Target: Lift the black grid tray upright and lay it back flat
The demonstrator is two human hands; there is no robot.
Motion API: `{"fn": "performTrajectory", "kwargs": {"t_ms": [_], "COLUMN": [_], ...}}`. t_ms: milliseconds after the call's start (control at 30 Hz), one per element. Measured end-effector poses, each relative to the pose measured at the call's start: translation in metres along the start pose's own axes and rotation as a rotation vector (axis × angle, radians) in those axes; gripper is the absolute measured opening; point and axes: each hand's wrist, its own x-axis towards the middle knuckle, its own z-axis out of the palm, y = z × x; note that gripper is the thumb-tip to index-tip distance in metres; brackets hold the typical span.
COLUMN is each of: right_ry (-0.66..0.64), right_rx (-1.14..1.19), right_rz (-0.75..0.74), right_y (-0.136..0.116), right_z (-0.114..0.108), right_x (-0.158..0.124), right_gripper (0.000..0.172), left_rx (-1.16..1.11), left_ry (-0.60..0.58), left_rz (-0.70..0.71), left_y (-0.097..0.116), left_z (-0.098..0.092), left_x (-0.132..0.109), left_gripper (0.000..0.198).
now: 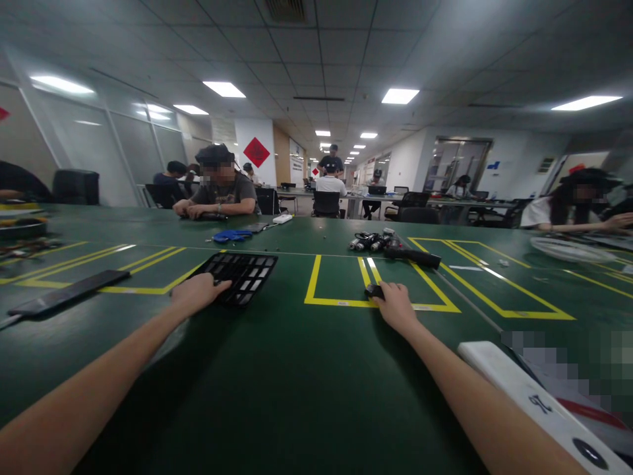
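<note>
My left hand (198, 290) is closed on the near left edge of a black compartment tray (230, 269). The tray looks slightly tilted above the green table, and pale patches show in several of its cells. Between the fingertips of my right hand (398, 307) is a small black object (374, 291), held over the yellow-taped rectangle (310, 282). Its exact kind cannot be made out. Beyond that hand lie a dark cylindrical object (413, 256) and a cluster of black and silver parts (372, 240).
A dark flat bar (69, 294) with a cable lies at left. Blue gloves or cloth (231, 235) lie beyond the tray. A white device (537, 396) sits near my right forearm. Across the green table (277, 376) a person (225, 181) works; another sits far right.
</note>
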Motion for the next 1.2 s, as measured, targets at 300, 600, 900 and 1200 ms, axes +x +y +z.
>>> {"fn": "performTrajectory", "kwargs": {"t_ms": [300,600,900,1200], "right_ry": [-0.149,-0.222,-0.297,-0.282], "right_rx": [0.807,0.928,0.939,0.949], "right_rz": [-0.480,-0.598,-0.647,-0.613], "right_y": [-0.074,-0.065,-0.074,-0.079], "right_z": [0.021,0.032,0.016,0.012], "right_x": [-0.033,-0.034,-0.044,-0.050], "right_gripper": [0.032,0.023,0.034,0.041], "left_rx": [-0.228,-0.350,-0.381,-0.944], "left_ry": [-0.129,-0.239,-0.299,-0.242], "left_rz": [0.465,0.581,0.608,-0.032], "left_y": [0.100,0.098,0.093,0.096], "left_z": [0.058,0.062,0.066,0.055], "left_x": [-0.073,-0.099,-0.110,-0.082], "left_gripper": [0.040,0.036,0.033,0.022]}}
